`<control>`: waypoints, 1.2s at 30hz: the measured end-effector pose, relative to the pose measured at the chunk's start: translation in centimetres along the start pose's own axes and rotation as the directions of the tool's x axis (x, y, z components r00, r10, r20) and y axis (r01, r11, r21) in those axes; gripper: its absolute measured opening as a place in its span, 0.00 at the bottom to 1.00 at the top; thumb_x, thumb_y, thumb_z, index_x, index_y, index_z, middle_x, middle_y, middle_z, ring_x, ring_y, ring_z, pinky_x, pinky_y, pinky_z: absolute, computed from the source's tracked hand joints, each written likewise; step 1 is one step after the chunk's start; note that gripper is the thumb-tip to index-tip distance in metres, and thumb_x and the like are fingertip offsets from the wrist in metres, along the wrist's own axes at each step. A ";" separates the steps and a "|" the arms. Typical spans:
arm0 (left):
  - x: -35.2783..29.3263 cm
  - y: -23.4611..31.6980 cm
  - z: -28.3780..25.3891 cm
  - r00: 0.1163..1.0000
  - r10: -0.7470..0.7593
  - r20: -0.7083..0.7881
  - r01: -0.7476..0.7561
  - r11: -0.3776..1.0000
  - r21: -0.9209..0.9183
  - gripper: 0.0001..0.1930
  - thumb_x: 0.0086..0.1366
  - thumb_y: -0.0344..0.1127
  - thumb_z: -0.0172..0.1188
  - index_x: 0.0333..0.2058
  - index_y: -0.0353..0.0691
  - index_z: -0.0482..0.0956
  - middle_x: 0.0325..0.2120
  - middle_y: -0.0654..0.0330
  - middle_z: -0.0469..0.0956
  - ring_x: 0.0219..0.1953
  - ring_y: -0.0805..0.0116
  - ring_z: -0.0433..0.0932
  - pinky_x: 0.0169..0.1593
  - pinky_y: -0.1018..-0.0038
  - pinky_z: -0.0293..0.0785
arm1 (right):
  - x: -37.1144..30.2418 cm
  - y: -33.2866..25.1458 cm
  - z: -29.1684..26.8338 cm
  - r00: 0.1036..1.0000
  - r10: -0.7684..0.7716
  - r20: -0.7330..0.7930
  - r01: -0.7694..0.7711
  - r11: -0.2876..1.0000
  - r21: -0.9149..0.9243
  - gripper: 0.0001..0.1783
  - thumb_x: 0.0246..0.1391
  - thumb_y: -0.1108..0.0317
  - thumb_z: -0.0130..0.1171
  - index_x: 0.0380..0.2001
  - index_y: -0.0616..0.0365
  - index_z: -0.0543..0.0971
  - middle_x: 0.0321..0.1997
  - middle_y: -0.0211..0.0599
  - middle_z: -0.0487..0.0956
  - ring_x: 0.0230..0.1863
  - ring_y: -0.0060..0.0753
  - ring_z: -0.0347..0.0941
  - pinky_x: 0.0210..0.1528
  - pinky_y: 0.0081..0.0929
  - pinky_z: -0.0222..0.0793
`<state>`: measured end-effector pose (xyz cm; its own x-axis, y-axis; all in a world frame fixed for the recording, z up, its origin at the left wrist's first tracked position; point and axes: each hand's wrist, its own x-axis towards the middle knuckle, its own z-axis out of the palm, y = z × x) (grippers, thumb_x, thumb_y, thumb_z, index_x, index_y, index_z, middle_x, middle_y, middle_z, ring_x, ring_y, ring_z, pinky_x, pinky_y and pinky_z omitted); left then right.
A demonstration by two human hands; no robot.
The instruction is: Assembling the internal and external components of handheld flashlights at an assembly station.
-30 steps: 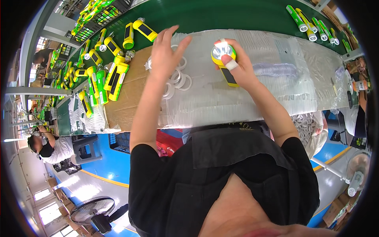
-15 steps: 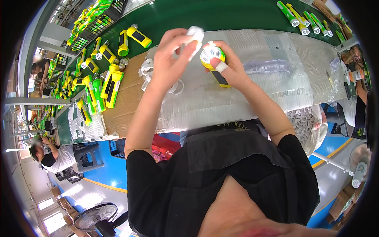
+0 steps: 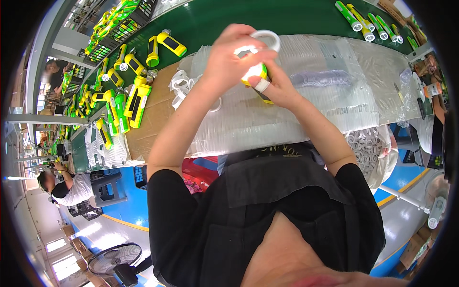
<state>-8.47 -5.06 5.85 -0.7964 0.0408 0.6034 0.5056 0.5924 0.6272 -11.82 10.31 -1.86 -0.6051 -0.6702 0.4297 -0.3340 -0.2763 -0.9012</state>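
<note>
My right hand [image 3: 278, 85] is wrapped round a yellow and green flashlight [image 3: 255, 75], its lamp end tilted up toward me and glowing brightly. White tape circles the right thumb. Over the lamp end is my left hand [image 3: 233, 55], fingers curled on a white plastic ring [image 3: 267, 36] that sticks out beyond them. Whether the ring touches the flashlight is hidden by the fingers. Loose white rings [image 3: 178, 86] lie on the covered bench left of the left forearm. A row of clear thin discs [image 3: 321, 78] rests to the right of my right hand.
Several yellow and green flashlights [image 3: 139, 103] crowd the bench's left side, beside a full black crate [image 3: 125, 28]. More flashlights [image 3: 368, 24] lie far right. A bag of white rings [image 3: 368, 152] hangs at the near right edge. A person [image 3: 71, 186] sits far left.
The flashlight's lamp has gone from unlit to lit. My left hand has moved right with the white ring, from beside the flashlight to over its lamp end.
</note>
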 end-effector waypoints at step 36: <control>-2.9 1.9 3.0 0.986 -0.079 0.149 0.076 0.997 0.029 0.22 0.51 0.37 0.75 0.42 0.42 0.74 0.34 0.61 0.82 0.37 0.65 0.81 0.40 0.71 0.75 | 6.0 -12.8 -8.0 0.798 0.307 0.519 0.207 0.668 -0.714 0.21 0.42 0.65 0.69 0.41 0.59 0.78 0.35 0.39 0.75 0.35 0.40 0.73 0.36 0.33 0.69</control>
<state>-6.25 -1.66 3.83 -0.8746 0.1134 0.4713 0.4339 0.6166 0.6569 -16.98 15.38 12.66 -0.2105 -0.9769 0.0369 -0.8649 0.1685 -0.4728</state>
